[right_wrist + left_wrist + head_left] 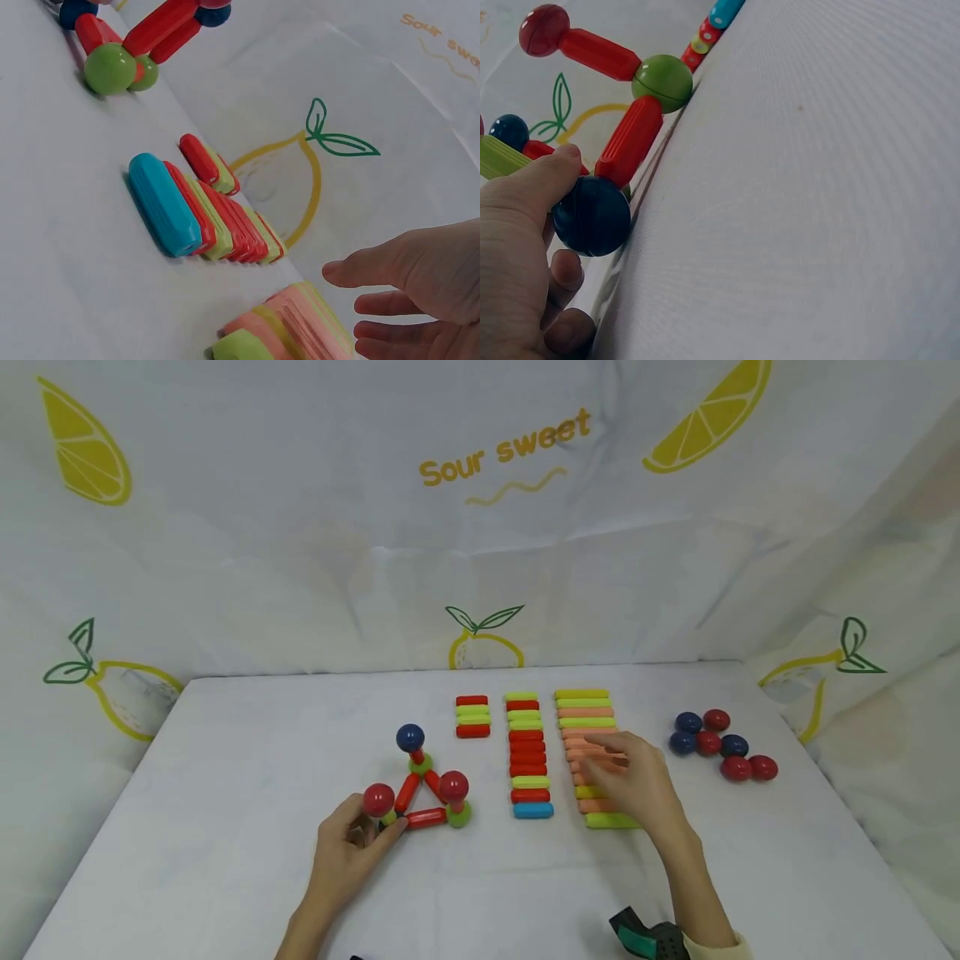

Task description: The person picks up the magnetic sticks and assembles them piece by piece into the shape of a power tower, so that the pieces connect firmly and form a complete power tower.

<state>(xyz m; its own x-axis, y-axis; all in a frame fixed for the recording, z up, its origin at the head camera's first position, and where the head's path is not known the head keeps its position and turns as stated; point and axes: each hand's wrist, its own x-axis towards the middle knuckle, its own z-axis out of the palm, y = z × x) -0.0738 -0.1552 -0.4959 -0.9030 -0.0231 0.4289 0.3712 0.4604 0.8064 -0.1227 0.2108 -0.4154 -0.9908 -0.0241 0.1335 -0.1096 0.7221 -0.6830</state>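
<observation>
A triangular frame of red rods (407,793) and balls stands on the left-centre of the table, with upright rods topped by a blue ball (410,737) and two red balls. My left hand (347,846) grips its near-left corner; in the left wrist view the thumb lies at a dark blue ball (592,217) and the other fingers curl below. My right hand (637,781) hovers over the column of long peach, yellow and light green rods (585,723), covering part of it. Its fingers (386,302) are extended with nothing between them.
Short red and light green rods (527,747) form a column between the frame and the long rods, with a blue rod (533,811) at its near end. A smaller stack of short rods (472,721) lies behind. Several loose red and blue balls (708,743) sit at the right.
</observation>
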